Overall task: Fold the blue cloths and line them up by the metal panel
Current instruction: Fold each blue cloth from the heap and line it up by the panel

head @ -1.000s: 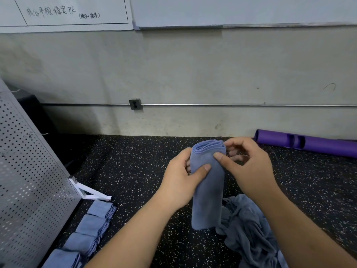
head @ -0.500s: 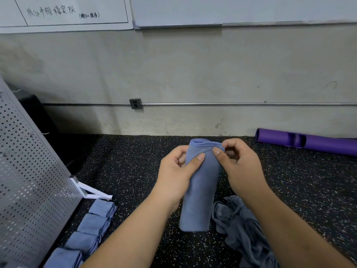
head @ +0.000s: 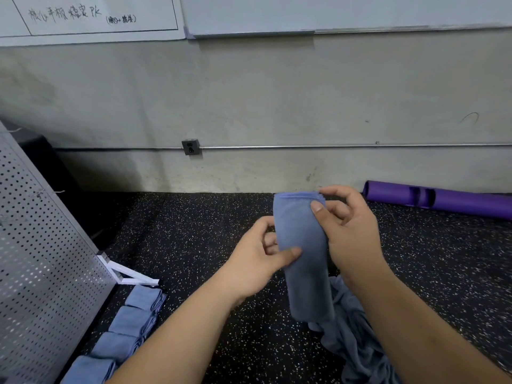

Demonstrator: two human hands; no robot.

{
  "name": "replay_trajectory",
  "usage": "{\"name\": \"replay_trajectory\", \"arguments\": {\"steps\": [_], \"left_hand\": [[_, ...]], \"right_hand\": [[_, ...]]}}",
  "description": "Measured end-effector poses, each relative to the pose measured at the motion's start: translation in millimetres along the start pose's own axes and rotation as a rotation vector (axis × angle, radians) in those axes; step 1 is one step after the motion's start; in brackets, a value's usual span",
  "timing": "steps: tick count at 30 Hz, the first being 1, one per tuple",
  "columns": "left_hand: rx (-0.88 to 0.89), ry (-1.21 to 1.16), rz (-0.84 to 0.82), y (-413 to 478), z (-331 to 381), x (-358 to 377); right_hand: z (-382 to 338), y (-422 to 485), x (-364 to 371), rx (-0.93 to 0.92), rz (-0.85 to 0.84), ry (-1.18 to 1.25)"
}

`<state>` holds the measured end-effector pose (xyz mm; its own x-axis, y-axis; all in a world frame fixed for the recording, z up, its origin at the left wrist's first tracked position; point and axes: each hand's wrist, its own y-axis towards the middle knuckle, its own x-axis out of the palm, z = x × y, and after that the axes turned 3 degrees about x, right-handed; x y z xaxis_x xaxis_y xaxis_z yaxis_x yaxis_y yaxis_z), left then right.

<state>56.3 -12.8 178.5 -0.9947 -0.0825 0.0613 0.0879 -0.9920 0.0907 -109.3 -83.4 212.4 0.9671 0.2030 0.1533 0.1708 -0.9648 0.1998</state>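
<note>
Both hands (left (head: 257, 259), right (head: 349, 231)) pinch the hanging folded blue cloth (head: 303, 261).

I see soft, matt blue cloth (head: 303, 261) with a fine nap. The panel (head: 41, 259) is perforated grey metal with a dull sheen. The floor (head: 194, 231) looks like rough black speckled rubber, the wall (head: 249, 92) matt concrete, the purple roll (head: 457, 202) smooth.

A gym or training room.
Black rubber flooring (head: 194, 245) flecked with pale specks runs to a bare grey concrete wall (head: 277, 92) carrying a metal conduit (head: 304, 147) and a socket box (head: 190, 146); a purple exercise tube (head: 457, 203) lies along the wall's foot, a handwritten chart (head: 83, 15) and whiteboard (head: 332, 12) hang above, and a perforated metal panel (head: 41, 259) stands at left.
</note>
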Motion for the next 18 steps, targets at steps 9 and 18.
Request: {"name": "replay_trajectory", "arguments": {"steps": [9, 18], "left_hand": [[0.138, -0.078, 0.123, -0.6, 5.3, -5.3], [0.099, -0.030, 0.137, 1.6, 9.8, -18.5]], "right_hand": [[5.4, 0.8, -13.5, 0.152, -0.247, -0.203], [16.0, -8.3, -10.0, 0.130, -0.379, -0.115]]}}
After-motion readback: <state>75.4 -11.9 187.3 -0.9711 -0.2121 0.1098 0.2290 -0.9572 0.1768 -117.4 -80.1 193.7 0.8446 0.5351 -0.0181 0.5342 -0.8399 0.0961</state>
